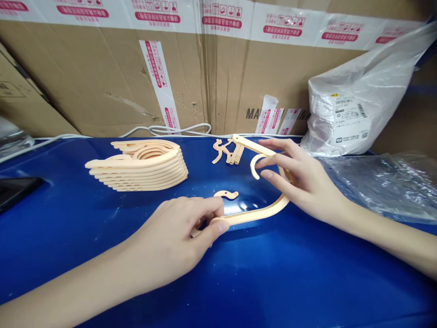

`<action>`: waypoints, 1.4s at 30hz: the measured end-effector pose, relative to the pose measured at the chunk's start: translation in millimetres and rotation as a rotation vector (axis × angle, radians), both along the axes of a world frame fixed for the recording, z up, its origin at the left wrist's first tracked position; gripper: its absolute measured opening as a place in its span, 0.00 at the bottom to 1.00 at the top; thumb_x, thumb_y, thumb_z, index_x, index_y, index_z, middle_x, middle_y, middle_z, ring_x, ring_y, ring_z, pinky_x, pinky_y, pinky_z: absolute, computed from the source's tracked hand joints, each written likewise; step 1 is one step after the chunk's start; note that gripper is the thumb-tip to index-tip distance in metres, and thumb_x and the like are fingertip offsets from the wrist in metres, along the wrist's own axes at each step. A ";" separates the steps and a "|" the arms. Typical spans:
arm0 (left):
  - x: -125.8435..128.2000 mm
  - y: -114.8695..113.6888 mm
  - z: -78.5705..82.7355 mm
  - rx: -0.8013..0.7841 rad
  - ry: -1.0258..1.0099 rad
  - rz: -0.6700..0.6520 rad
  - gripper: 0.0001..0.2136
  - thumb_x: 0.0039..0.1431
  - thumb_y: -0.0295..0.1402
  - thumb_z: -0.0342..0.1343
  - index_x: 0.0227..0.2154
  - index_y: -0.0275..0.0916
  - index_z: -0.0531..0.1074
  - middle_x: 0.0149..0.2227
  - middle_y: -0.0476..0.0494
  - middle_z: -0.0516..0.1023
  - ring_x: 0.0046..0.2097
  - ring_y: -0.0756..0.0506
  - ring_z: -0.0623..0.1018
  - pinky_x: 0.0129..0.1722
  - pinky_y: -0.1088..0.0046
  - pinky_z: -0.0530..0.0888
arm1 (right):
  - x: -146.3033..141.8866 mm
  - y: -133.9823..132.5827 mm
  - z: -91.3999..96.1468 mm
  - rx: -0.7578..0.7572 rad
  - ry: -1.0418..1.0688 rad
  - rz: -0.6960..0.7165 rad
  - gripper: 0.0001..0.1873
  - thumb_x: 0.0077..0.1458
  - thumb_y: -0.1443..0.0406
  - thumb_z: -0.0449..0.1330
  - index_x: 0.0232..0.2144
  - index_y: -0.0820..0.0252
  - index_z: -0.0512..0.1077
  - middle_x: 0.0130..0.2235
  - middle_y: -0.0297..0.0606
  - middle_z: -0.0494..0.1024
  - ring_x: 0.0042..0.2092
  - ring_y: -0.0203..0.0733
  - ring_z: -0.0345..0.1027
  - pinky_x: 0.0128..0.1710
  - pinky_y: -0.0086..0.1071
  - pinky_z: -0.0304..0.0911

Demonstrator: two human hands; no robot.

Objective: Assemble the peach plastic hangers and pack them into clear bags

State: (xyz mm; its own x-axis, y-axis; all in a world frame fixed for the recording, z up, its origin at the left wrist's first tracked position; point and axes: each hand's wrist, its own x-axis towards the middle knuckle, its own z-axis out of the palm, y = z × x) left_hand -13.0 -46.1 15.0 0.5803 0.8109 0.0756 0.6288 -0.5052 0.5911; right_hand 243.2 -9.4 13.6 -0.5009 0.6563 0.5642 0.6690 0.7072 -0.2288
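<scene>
A cream plastic folding hanger [261, 214] is between my two hands over the blue table, its arms spread and its hook curling inward. My left hand [191, 228] pinches the end of the nearer arm between thumb and fingers. My right hand [303, 177] grips around the bend and the hook, its fingers partly hiding the joint. Beyond my left hand lies a small S-shaped cream piece [226, 195]. Several loose cream hanger parts [228, 150] lie together farther back. On the left is a neat stack of folded cream hangers [138, 166].
Large taped cardboard boxes [112, 86] stand along the back edge of the blue table [266, 282]. A white cable [184, 130] runs before them. At right are a white plastic bag [355, 105] and clear plastic wrap [382, 187]. A dark flat object [18, 191] lies far left.
</scene>
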 end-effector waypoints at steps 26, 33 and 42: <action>-16.9 5.8 -9.5 0.868 0.150 -0.235 0.11 0.67 0.21 0.44 0.40 0.36 0.72 0.63 0.31 0.62 0.56 0.39 0.71 0.48 0.62 0.74 | -2.1 -0.2 -3.5 -0.140 -0.060 -0.031 0.10 0.63 0.71 0.50 0.40 0.56 0.71 0.42 0.33 0.73 0.32 0.32 0.69 0.32 0.29 0.62; -22.6 2.5 -3.6 0.706 0.108 -0.208 0.20 0.60 0.13 0.38 0.39 0.37 0.73 0.41 0.43 0.76 0.40 0.46 0.73 0.33 0.72 0.73 | -6.9 -8.9 -0.3 -0.019 -0.138 -0.107 0.09 0.61 0.70 0.51 0.39 0.58 0.71 0.34 0.31 0.74 0.25 0.31 0.62 0.26 0.28 0.57; -12.0 -4.7 2.2 0.681 0.126 -0.226 0.09 0.64 0.32 0.51 0.36 0.35 0.75 0.40 0.42 0.78 0.40 0.41 0.76 0.37 0.63 0.75 | -3.4 -10.2 0.9 0.019 -0.210 -0.144 0.10 0.62 0.69 0.49 0.38 0.56 0.71 0.35 0.31 0.77 0.28 0.35 0.68 0.28 0.31 0.59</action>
